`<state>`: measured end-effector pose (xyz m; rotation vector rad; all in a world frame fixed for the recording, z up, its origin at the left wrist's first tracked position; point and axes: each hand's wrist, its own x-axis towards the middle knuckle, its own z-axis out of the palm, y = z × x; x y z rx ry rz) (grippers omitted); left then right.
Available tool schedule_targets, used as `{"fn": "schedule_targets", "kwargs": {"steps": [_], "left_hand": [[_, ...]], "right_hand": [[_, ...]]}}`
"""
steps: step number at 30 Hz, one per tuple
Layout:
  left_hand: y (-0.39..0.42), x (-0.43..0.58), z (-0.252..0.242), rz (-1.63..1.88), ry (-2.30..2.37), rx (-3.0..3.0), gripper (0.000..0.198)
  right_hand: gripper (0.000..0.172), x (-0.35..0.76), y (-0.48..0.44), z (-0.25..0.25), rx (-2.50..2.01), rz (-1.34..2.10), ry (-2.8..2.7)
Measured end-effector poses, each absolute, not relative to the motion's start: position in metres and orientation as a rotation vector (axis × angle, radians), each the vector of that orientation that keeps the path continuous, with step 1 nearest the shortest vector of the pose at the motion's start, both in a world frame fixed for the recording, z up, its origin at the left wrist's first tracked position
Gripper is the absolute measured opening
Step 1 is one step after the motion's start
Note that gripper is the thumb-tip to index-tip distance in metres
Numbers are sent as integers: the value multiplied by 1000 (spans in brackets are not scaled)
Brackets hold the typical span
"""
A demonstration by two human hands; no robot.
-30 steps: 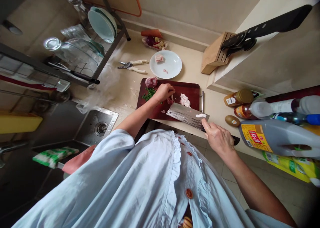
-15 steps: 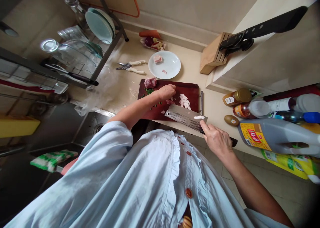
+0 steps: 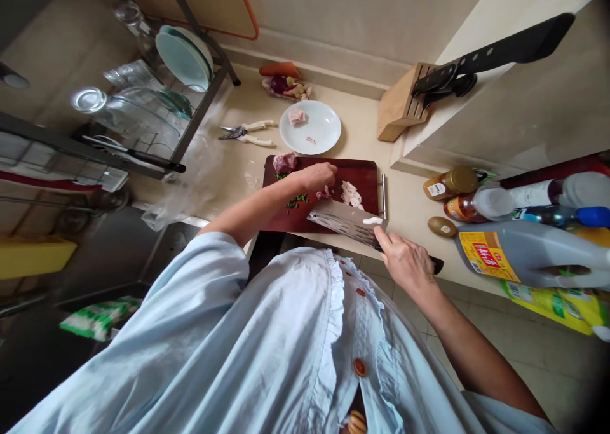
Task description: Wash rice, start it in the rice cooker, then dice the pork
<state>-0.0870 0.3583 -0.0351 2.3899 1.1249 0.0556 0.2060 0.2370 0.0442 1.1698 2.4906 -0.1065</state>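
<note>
A dark red cutting board lies on the counter. My right hand is wrapped round the handle of a broad cleaver, its blade over the board's front edge with a white scrap on it. Over the board's middle, my left hand has its fingers curled together; what they hold, if anything, is hidden. Small dark red meat bits lie just below it. Pale chopped pieces form a pile to the right. A raw meat chunk rests at the back left, chopped greens on the left part.
Behind the board stands a white plate with meat pieces. Left of it are scissors, a plastic bag and a dish rack. A knife block, a kiwi and a large jug are at the right.
My right hand and the cleaver have shifted slightly left. My left hand stays over the board, still with curled fingers. The whole view has moved a little.
</note>
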Motion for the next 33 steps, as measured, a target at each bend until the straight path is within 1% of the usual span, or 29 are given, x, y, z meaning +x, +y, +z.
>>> {"fn": "schedule_targets", "kwargs": {"steps": [5, 8, 10, 12, 14, 17, 20, 22, 26, 33], "left_hand": [[363, -85, -52, 168, 1096, 2325, 19], [372, -79, -58, 190, 1186, 2369, 12], [378, -73, -59, 217, 1261, 2383, 12], [380, -65, -54, 296, 1325, 2348, 14], [378, -57, -43, 446, 1361, 2271, 17], [367, -48, -19, 601, 1227, 2153, 17], [355, -41, 2, 514, 955, 2147, 9], [349, -38, 9, 475, 888, 2161, 8], [350, -37, 7, 466, 925, 2202, 9], [371, -38, -14, 419, 1092, 2220, 8]], "right_hand": [[44, 199, 235, 47, 1154, -130, 2484], [44, 195, 235, 49, 1170, -132, 2461], [45, 192, 236, 49, 1182, -137, 2454], [45, 187, 238, 49, 1193, -150, 2446], [45, 182, 241, 48, 1199, -159, 2439], [39, 175, 248, 46, 1204, -148, 2447], [30, 167, 257, 45, 1199, -118, 2465], [28, 163, 262, 44, 1184, -90, 2483], [25, 156, 269, 42, 1157, -43, 2507], [21, 148, 272, 42, 1155, -20, 2513]]}}
